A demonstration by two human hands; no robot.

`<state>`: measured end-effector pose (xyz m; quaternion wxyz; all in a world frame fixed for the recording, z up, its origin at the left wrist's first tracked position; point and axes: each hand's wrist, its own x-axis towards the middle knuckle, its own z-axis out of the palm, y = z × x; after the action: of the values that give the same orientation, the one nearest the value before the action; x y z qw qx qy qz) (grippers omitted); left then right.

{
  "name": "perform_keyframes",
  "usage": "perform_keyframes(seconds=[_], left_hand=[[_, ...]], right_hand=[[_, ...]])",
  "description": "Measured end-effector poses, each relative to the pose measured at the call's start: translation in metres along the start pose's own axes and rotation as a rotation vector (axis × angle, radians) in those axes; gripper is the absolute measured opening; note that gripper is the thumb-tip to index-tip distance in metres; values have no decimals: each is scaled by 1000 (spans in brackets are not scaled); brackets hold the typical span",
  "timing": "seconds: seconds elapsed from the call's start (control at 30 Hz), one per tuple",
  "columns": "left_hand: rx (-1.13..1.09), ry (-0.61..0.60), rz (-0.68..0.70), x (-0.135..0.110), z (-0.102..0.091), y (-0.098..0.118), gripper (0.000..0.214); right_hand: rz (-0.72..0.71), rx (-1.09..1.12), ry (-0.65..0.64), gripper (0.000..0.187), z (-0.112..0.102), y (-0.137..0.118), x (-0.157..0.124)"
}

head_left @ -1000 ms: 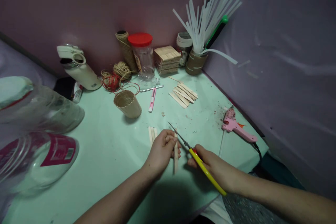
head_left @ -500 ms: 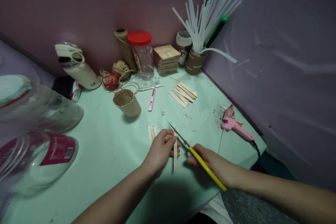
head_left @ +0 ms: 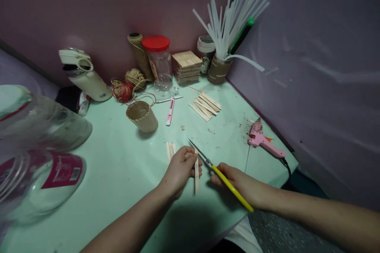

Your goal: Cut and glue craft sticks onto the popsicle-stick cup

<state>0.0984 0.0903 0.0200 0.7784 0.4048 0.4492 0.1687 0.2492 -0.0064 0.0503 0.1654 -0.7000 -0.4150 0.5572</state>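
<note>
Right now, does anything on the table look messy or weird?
Yes, the nose of the pink glue gun looks lumpy and dirty, with dark crumbs scattered beside it. One white stick droops sideways from the brown pot, while most others point up.

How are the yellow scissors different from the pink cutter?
The scissors have a yellow handle; the cutter is pink and white. The scissors are in the right hand, while the cutter lies on the table. In the picture, the scissors slant down to the right, but the cutter slants slightly down to the left. Both look long and thin.
</note>
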Motion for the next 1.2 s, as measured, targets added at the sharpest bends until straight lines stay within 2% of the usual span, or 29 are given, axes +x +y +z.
perform_keyframes(seconds=[0.2, 0.33, 0.47, 0.63, 0.87, 1.07, 1.2], left_hand=[[-38, 40, -13, -3, 4, 5, 23], [-59, 40, 8, -3, 4, 7, 23], [-57, 51, 24, -3, 3, 8, 21], [-58, 51, 42, -3, 3, 10, 20], [-58, 93, 132, 3, -5, 12, 25], [-111, 137, 215, 10, -16, 20, 29], [-132, 150, 220, 12, -18, 23, 28]], right_hand=[[13, 61, 97, 42, -1, -8, -2], [-54, 156, 157, 44, 3, -7, 0], [-112, 209, 156, 43, 8, -7, 2], [-146, 203, 174, 43, 14, -8, 6], [-209, 201, 309, 41, 7, -14, 11], [-233, 425, 460, 36, 9, -14, 22], [-284, 615, 482, 34, 21, -14, 41]])
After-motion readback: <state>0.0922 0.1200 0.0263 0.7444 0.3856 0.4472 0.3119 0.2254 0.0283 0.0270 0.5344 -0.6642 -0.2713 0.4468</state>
